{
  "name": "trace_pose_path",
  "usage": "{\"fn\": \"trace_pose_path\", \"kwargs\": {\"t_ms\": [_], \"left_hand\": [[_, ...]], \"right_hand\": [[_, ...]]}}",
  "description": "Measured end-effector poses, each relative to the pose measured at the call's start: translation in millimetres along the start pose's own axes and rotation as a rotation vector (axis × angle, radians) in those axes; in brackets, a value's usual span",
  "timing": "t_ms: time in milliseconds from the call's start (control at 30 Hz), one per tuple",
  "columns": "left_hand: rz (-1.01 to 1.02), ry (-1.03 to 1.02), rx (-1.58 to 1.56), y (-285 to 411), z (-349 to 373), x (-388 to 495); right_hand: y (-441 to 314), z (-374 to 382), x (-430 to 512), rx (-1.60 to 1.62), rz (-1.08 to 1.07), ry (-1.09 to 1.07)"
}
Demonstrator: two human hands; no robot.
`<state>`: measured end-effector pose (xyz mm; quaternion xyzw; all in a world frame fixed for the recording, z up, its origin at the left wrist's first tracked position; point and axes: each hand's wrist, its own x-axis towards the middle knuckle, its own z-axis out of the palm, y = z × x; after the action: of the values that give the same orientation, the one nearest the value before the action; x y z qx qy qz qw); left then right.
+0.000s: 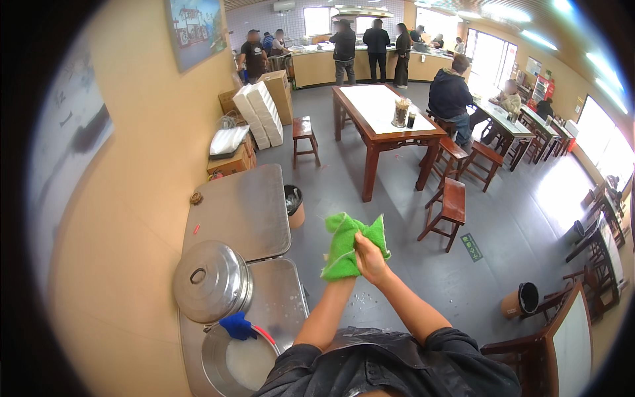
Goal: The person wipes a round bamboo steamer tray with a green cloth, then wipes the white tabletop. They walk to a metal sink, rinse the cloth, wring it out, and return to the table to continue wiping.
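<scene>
A green terry cloth (345, 248) is bunched up in front of me, above the floor. My right hand (371, 258) grips its right side, thumb on top. The cloth covers my left hand, and only the wrist (343, 287) shows below it; its fingers are hidden. To my left, a metal pot (211, 360) holds cloudy whitish liquid. A blue cloth or glove (237, 326) hangs over its rim, beside a red strip (264, 333). Behind the pot sits a round vessel with a domed metal lid (208, 278).
Metal tables (238, 213) run along the left wall, with a black-lined bin (296, 213) beside them. Ahead stand a wooden table (372, 106) and stools (449, 201). Water drops (364, 299) dot the floor. People (377, 47) stand at the far counter; others sit at right.
</scene>
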<state>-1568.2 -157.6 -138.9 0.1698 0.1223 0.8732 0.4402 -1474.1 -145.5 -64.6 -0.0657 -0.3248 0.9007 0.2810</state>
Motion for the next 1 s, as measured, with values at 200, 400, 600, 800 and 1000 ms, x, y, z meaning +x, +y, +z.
{"fn": "trace_pose_path", "kwargs": {"t_ms": [200,400,600,800,1000], "left_hand": [[-0.047,0.031,-0.072,-4.1,-12.1,-13.0],[-0.143,0.072,-0.126,-16.0,-19.2,-30.3],[-0.525,-0.060,-0.176,40.4,-43.4,-25.4],[-0.709,0.139,0.198,137.3,-63.5,-19.0],[-0.694,0.159,0.383,175.7,-73.9,-48.5]], "right_hand": [[17.2,1.8,-5.3,-0.512,-0.094,0.152],[34.4,-7.5,-13.3,-1.380,-0.268,0.152],[35.2,47.5,-60.9,-1.703,-0.372,-0.595],[43.3,155.5,-93.8,-0.731,0.623,-1.036],[76.0,184.9,-82.2,-0.626,0.737,-1.173]]}}
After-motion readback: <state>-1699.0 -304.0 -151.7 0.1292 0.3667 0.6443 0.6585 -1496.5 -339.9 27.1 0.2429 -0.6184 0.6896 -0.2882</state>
